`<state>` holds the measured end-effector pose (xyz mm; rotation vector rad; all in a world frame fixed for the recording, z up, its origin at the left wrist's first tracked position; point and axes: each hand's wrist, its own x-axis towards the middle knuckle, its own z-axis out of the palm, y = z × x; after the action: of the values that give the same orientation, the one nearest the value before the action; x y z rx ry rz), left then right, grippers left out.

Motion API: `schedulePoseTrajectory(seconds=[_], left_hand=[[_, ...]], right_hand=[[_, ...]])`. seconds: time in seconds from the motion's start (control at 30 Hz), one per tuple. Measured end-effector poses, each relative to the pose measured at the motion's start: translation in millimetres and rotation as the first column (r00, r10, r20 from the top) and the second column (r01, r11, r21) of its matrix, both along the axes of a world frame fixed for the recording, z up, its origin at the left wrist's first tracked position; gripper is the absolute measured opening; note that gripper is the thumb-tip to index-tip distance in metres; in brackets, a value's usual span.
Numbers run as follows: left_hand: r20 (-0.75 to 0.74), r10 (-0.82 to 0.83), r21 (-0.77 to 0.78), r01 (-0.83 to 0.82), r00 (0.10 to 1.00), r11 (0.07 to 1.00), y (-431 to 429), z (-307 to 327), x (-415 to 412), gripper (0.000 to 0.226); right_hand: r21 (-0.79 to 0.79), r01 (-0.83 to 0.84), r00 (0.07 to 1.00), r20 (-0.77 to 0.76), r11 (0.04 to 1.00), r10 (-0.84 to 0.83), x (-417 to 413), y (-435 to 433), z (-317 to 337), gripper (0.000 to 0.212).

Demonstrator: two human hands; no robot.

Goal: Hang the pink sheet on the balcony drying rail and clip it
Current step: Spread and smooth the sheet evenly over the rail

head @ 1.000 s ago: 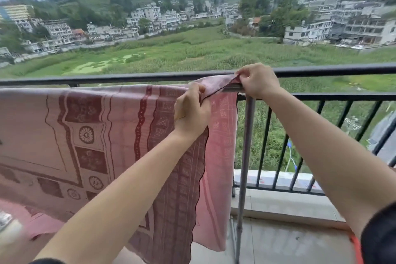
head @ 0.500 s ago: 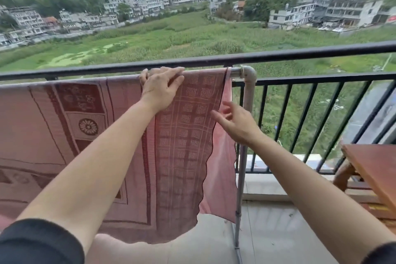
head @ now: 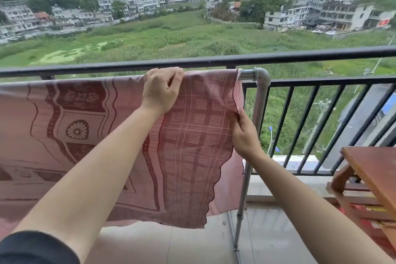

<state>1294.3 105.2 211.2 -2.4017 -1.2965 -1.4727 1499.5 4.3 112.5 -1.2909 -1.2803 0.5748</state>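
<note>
L hand [head: 161,90] fingers curled, gripping pink sheet [head: 192,135] atop drying rail [head: 248,75]; R hand [head: 244,133] at 4 o'clock pinched sheet's side edge.

I see the metal drying rail [head: 246,75] running just inside the black balcony railing [head: 300,56], ending at an elbow joint on an upright post that stands on the tiled floor [head: 171,244]. The pink sheet [head: 85,135] hangs draped over the rail, its right edge just short of the elbow.
</note>
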Motion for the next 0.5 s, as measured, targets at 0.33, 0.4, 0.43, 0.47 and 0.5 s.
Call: schedulePoseTrajectory(seconds=[0.33,0.4,0.43,0.47,0.5], left_hand=[[-0.150,0.279,0.320,-0.220,0.949,0.921,-8,-33,-59,0.047],[-0.141,0.343,0.316,-0.286,0.929,0.905,-12,-37,-69,0.043],[-0.135,0.386,0.311,-0.331,0.913,0.891,-14,-37,-71,0.043],[-0.120,0.430,0.311,-0.377,0.895,0.872,-17,-35,-71,0.044],[-0.090,0.467,0.305,-0.422,0.880,0.854,-20,-30,-67,0.043]], right_hand=[[0.182,0.139,0.966,-0.242,0.973,-0.093,7,-24,47,0.039],[0.150,0.182,0.928,-0.354,0.972,-0.119,7,-27,53,0.033],[0.148,0.189,0.918,-0.377,0.971,-0.121,8,-27,56,0.032],[0.150,0.190,0.919,-0.376,0.970,-0.122,9,-26,59,0.032],[0.147,0.193,0.924,-0.360,0.970,-0.129,12,-25,62,0.033]])
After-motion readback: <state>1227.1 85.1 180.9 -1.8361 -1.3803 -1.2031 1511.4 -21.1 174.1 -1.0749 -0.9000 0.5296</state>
